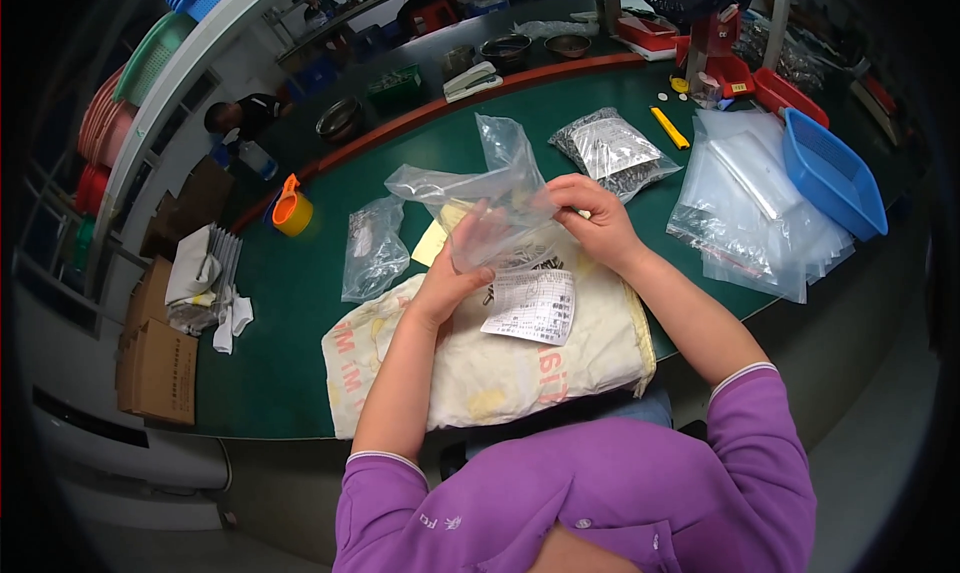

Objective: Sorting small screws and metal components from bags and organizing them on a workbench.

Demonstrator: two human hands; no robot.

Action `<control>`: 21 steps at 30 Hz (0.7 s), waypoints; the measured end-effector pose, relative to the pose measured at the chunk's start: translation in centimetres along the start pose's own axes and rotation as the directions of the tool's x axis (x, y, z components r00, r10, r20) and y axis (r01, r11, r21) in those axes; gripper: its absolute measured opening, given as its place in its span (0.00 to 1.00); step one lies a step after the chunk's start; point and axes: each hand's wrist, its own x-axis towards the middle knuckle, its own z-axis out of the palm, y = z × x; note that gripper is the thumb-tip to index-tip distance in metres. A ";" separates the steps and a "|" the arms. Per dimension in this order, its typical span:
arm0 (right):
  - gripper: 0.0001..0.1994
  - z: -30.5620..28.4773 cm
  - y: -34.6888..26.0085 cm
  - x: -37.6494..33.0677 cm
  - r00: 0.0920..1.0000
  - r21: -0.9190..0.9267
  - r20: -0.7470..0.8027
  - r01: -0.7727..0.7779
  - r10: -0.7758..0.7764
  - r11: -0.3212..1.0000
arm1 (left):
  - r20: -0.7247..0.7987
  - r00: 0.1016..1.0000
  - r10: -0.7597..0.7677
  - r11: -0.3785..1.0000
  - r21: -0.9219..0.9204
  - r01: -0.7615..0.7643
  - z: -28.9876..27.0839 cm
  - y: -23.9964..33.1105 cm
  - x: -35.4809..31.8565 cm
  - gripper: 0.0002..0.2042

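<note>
A clear plastic bag [497, 178] is spread up between my two hands over a cream cloth sack [480, 373] with red print. My left hand [450, 278] supports its left side, fingers seen through the film and thumb in front. At the bag's right edge, my right hand [600, 223] pinches the film between thumb and curled fingers. Just below the bag are small dark metal pieces [545, 263], partly covered; whether they are inside it I cannot tell. A printed white slip [530, 311] lies over the sack beside them. Yellow paper [432, 241] shows behind my left hand.
Left of the sack lies another clear bag [375, 248]; a filled bag [612, 151] sits beyond my right hand. Flat clear bags [745, 203] and a blue basket [832, 173] are at right. An orange cup [292, 211] and cardboard boxes [160, 368] stand left. A person [245, 115] is far left.
</note>
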 end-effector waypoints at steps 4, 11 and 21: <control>0.08 -0.1 0.6 -0.1 0.995 0.041 0.028 -0.092 0.091 0.995 | 0.015 0.999 0.032 0.999 -0.026 -0.031 -0.6 -0.2 0.1 0.37; 0.14 0.2 -0.2 0.5 0.961 0.076 -0.119 -0.242 0.249 0.967 | -0.249 0.952 -0.179 0.951 -0.293 0.102 -2.3 1.0 3.9 0.26; 0.32 0.1 -3.7 -0.6 0.715 -0.393 0.615 -0.088 0.333 0.915 | -0.516 0.845 -0.141 0.924 0.238 0.299 -3.1 -0.2 1.6 0.30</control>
